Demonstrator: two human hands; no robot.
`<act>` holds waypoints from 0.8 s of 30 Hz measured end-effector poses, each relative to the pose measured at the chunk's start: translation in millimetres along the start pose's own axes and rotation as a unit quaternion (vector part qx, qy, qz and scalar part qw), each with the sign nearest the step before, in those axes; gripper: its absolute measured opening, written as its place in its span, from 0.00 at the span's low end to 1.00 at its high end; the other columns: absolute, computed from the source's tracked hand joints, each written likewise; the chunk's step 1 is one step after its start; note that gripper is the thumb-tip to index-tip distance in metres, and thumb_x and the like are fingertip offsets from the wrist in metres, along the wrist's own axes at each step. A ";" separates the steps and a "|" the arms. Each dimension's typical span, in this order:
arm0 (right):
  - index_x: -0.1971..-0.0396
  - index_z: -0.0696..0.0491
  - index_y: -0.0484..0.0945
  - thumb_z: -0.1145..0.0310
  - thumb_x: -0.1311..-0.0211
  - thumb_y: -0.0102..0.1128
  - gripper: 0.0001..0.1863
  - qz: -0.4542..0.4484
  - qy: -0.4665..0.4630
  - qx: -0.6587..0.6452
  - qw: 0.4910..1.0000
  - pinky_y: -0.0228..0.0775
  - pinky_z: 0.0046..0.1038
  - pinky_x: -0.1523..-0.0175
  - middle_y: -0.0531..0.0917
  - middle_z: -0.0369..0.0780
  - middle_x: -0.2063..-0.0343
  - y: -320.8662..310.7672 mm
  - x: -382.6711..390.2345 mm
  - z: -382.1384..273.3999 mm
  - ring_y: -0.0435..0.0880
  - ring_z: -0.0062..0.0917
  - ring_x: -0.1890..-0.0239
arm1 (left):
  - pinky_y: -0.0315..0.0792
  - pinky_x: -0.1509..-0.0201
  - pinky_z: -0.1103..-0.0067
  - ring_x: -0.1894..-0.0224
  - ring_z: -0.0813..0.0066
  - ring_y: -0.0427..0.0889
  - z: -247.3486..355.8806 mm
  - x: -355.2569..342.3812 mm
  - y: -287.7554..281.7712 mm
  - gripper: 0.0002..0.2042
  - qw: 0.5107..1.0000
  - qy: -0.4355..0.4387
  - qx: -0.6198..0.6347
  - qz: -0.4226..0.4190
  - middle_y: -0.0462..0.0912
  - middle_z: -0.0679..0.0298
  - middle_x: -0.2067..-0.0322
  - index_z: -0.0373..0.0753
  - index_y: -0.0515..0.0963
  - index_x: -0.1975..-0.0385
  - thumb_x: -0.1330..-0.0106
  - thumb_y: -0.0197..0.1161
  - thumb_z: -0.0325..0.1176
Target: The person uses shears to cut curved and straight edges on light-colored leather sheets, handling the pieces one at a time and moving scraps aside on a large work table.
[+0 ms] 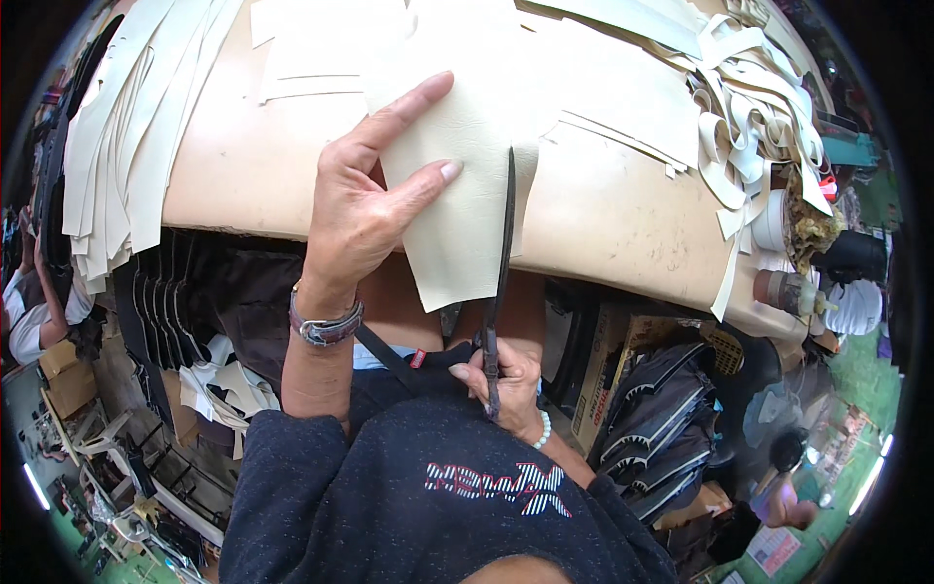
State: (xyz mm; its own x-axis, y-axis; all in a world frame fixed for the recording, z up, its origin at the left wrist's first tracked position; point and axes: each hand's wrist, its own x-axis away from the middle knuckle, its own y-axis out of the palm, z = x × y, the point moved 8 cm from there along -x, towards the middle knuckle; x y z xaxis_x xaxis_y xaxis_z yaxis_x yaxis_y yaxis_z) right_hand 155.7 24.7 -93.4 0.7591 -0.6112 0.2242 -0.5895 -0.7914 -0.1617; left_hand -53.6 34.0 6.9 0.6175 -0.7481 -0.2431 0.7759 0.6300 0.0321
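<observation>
A cream leather-like piece (448, 238) hangs over the near edge of the table, its lower end narrowing toward me. My left hand (360, 209) grips its left side, thumb and index finger lying on top and the other fingers hidden beneath. Long dark shears (507, 229) stand along the piece's right edge, the blade upright in view and its tip at the material. Low in front of my body, my right hand (511, 380) is closed around the wrapped handles. A narrow flap of the same material shows just right of the blade.
The tan worktable (623, 234) carries more flat cream sheets (613, 88). Long cream strips (146, 107) lie at left, curled offcuts (744, 107) at right. A white tape roll (771, 222) sits by the right edge. Dark bags (657, 419) are stacked below right.
</observation>
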 end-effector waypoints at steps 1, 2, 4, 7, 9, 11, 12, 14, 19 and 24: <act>0.86 0.56 0.69 0.66 0.57 0.68 0.15 0.000 0.004 -0.013 1.000 0.59 0.20 0.84 0.71 0.35 0.93 0.5 0.1 -0.3 0.71 0.16 0.90 | 0.71 0.53 0.82 0.56 0.74 0.75 0.0 0.1 0.4 0.24 1.000 0.010 -0.005 -0.002 0.74 0.55 0.55 0.33 0.68 0.49 0.50 0.60 0.19; 0.86 0.56 0.69 0.66 0.56 0.68 0.15 0.001 0.008 -0.027 1.000 0.59 0.19 0.85 0.71 0.34 0.94 0.8 0.2 -1.4 0.71 0.16 0.91 | 0.71 0.53 0.82 0.56 0.74 0.75 -1.4 -0.2 0.8 0.24 1.000 0.019 -0.010 -0.004 0.74 0.54 0.55 0.33 0.67 0.49 0.51 0.60 0.20; 0.86 0.55 0.70 0.67 0.55 0.67 0.15 0.002 0.007 -0.040 0.999 0.59 0.18 0.86 0.71 0.33 0.94 0.4 0.1 -2.7 0.72 0.15 0.91 | 0.71 0.52 0.81 0.56 0.73 0.75 -4.4 -5.0 -1.7 0.25 0.999 0.014 0.039 0.003 0.73 0.53 0.55 0.33 0.67 0.49 0.51 0.61 0.21; 0.86 0.55 0.70 0.67 0.55 0.67 0.14 0.003 -0.008 -0.031 0.999 0.58 0.17 0.86 0.71 0.33 0.95 -0.9 3.3 -3.3 0.72 0.14 0.91 | 0.70 0.49 0.78 0.52 0.67 0.74 -14.7 -24.6 -7.7 0.28 0.981 -0.052 0.189 -0.002 0.72 0.48 0.55 0.34 0.65 0.47 0.53 0.63 0.24; 0.86 0.55 0.70 0.67 0.54 0.67 0.14 0.000 -0.019 -0.018 1.000 0.59 0.17 0.86 0.71 0.33 0.95 -2.1 6.2 -3.5 0.72 0.14 0.91 | 0.69 0.49 0.77 0.50 0.66 0.71 -20.7 -38.1 -12.1 0.29 0.987 -0.047 0.155 -0.016 0.71 0.45 0.54 0.34 0.66 0.47 0.54 0.63 0.25; 0.86 0.55 0.71 0.67 0.56 0.67 0.13 -0.013 -0.004 -0.028 1.000 0.58 0.17 0.86 0.71 0.33 0.94 -2.9 9.2 -1.8 0.72 0.14 0.91 | 0.68 0.48 0.77 0.46 0.64 0.67 -27.4 -47.6 -10.7 0.29 0.988 -0.074 0.129 -0.033 0.69 0.44 0.51 0.36 0.66 0.47 0.54 0.64 0.27; 0.86 0.56 0.71 0.67 0.56 0.68 0.13 -0.015 0.005 -0.031 0.999 0.58 0.17 0.85 0.71 0.33 0.94 -4.4 10.2 0.7 0.71 0.14 0.91 | 0.68 0.48 0.78 0.46 0.65 0.68 -23.6 -49.4 -6.0 0.29 0.990 -0.057 0.121 -0.045 0.69 0.46 0.51 0.36 0.66 0.47 0.54 0.64 0.26; 0.85 0.56 0.72 0.67 0.59 0.69 0.13 -0.019 -0.062 -0.008 0.998 0.59 0.18 0.84 0.71 0.33 0.93 -9.3 10.1 -3.5 0.71 0.15 0.90 | 0.67 0.48 0.78 0.48 0.66 0.70 -12.9 -50.5 4.1 0.29 0.992 -0.023 0.105 -0.067 0.70 0.49 0.51 0.37 0.66 0.47 0.54 0.64 0.26; 0.85 0.56 0.72 0.66 0.63 0.71 0.14 -0.011 -0.055 -0.017 0.998 0.59 0.19 0.81 0.71 0.33 0.91 -16.4 11.8 -5.7 0.70 0.16 0.88 | 0.68 0.49 0.81 0.54 0.73 0.74 2.5 -40.4 15.3 0.27 0.995 0.012 0.070 -0.075 0.73 0.56 0.53 0.35 0.65 0.47 0.51 0.60 0.21; 0.83 0.57 0.73 0.64 0.64 0.71 0.16 0.003 -0.054 -0.002 0.999 0.61 0.19 0.80 0.73 0.35 0.90 -20.3 6.4 -9.4 0.72 0.17 0.86 | 0.68 0.50 0.81 0.56 0.75 0.74 6.6 -27.1 21.1 0.26 0.996 0.010 0.034 -0.080 0.73 0.57 0.54 0.35 0.65 0.47 0.50 0.59 0.20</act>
State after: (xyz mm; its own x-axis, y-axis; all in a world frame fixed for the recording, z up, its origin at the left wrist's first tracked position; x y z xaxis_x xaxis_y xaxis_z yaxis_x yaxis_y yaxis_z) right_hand 169.9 37.0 -79.6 0.7805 -0.6137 0.1187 -0.5953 -0.7877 -0.1582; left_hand -53.1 66.2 20.5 0.4830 -0.8328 -0.2704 0.8715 0.4871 0.0567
